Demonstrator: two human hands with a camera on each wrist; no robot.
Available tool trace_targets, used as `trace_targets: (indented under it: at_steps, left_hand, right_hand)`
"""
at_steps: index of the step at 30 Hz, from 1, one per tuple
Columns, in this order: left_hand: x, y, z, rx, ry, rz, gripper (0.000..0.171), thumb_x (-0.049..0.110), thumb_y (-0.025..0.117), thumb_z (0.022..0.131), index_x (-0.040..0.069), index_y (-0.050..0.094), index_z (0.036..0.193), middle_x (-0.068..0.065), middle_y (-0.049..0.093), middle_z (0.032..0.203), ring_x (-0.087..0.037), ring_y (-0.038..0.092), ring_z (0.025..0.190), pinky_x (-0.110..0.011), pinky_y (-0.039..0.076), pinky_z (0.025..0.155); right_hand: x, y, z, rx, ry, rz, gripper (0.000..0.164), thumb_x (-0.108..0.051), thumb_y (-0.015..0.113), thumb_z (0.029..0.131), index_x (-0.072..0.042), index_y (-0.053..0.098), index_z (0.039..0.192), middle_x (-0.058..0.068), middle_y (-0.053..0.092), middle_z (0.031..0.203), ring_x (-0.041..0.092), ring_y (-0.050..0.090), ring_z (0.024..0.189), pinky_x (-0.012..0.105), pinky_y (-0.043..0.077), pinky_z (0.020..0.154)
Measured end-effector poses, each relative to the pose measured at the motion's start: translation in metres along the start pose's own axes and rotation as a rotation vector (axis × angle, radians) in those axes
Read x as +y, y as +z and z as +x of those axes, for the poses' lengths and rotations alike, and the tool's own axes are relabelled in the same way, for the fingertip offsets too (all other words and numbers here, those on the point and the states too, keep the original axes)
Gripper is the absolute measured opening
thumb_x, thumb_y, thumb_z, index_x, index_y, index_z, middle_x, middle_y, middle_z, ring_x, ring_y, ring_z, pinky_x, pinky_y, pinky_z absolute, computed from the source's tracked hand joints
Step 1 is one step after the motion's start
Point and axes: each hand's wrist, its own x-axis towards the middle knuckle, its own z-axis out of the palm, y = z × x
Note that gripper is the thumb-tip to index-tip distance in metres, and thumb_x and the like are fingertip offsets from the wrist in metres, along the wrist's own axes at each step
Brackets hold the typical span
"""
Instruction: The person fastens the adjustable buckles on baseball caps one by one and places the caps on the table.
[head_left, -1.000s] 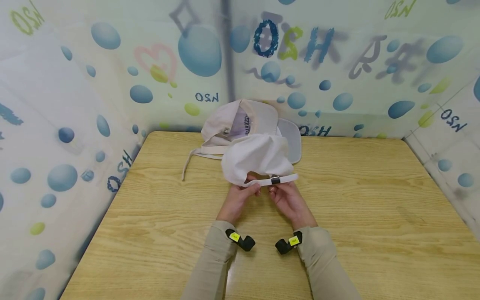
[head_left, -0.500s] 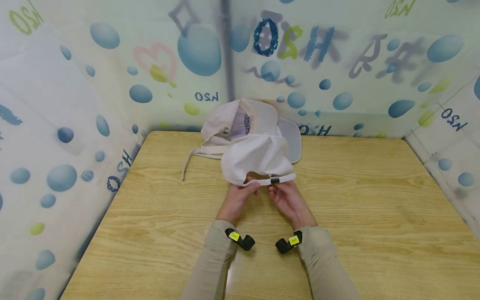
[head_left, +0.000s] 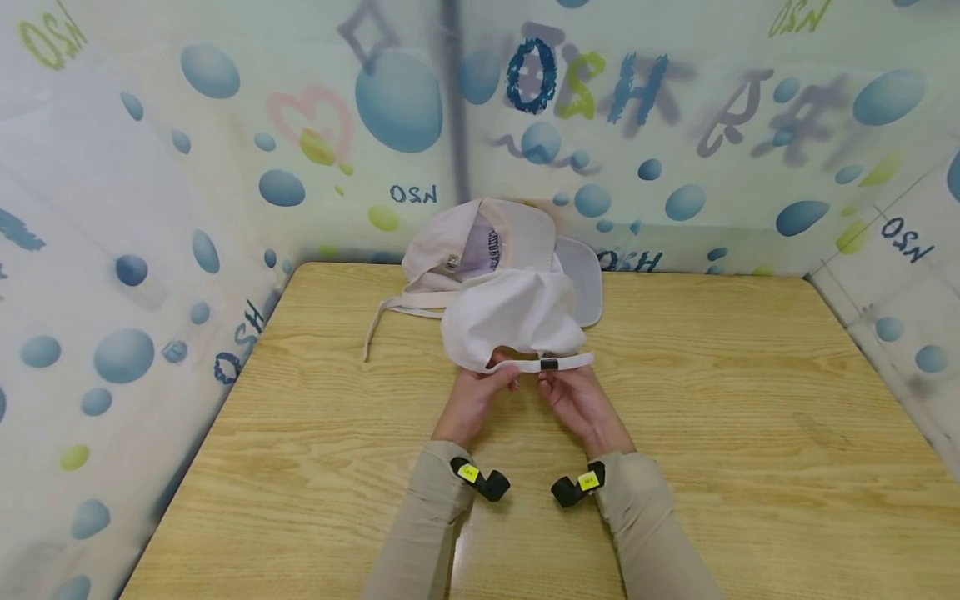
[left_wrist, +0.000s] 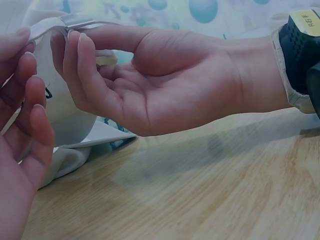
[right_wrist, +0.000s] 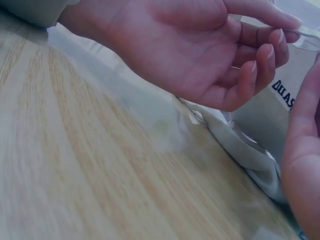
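Observation:
Both hands are at a white cap point(head_left: 517, 312) whose back faces me. My left hand point(head_left: 480, 397) pinches the cap's back strap point(head_left: 517, 367) left of the dark buckle point(head_left: 550, 364). Right of it, my right hand point(head_left: 581, 402) pinches the strap near that buckle, its free end sticking out rightward. The left wrist view shows the right hand point(left_wrist: 175, 82) with thumb and fingers meeting at the strap point(left_wrist: 47, 27). In the right wrist view the left hand point(right_wrist: 185, 50) has thumb and forefinger together on the strap; its other fingers are loosely curled.
Behind lies a pale pinkish cap point(head_left: 435, 250) with dark lettering inside and a loose strap point(head_left: 375, 321) trailing left. A grey brim point(head_left: 583, 283) pokes out at its right. The wooden table point(head_left: 712, 400) meets a printed backdrop point(head_left: 675, 142).
The strap's free end has shifted slightly left and down over the last second, the buckle with it. Both hands stay almost still, and the cap behind keeps its place.

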Motion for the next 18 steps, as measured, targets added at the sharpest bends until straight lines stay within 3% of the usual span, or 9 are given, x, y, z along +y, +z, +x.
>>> trace_targets:
  at_steps: [9, 18]
  left_hand:
    - [0.0003, 0.0007, 0.0001, 0.014, 0.018, -0.042, 0.009, 0.011, 0.065, 0.081, 0.009, 0.059, 0.075, -0.001, 0.055, 0.069, -0.016, 0.053, 0.066, -0.027, 0.043, 0.067]
    - [0.0000, 0.0010, 0.0005, 0.019, 0.039, -0.051, 0.008, 0.008, 0.064, 0.082, 0.009, 0.058, 0.076, 0.000, 0.055, 0.070, -0.016, 0.052, 0.066, -0.027, 0.043, 0.067]
  right_hand:
    - [-0.0001, 0.0007, 0.0018, 0.002, -0.010, 0.013, 0.019, 0.011, 0.051, 0.084, -0.001, 0.056, 0.098, 0.010, 0.060, 0.092, 0.016, 0.061, 0.077, 0.021, 0.050, 0.069]
    - [0.0004, 0.0000, 0.0021, 0.014, -0.030, -0.060, 0.026, 0.013, 0.050, 0.084, -0.005, 0.055, 0.102, 0.009, 0.058, 0.096, 0.016, 0.060, 0.083, 0.022, 0.049, 0.075]
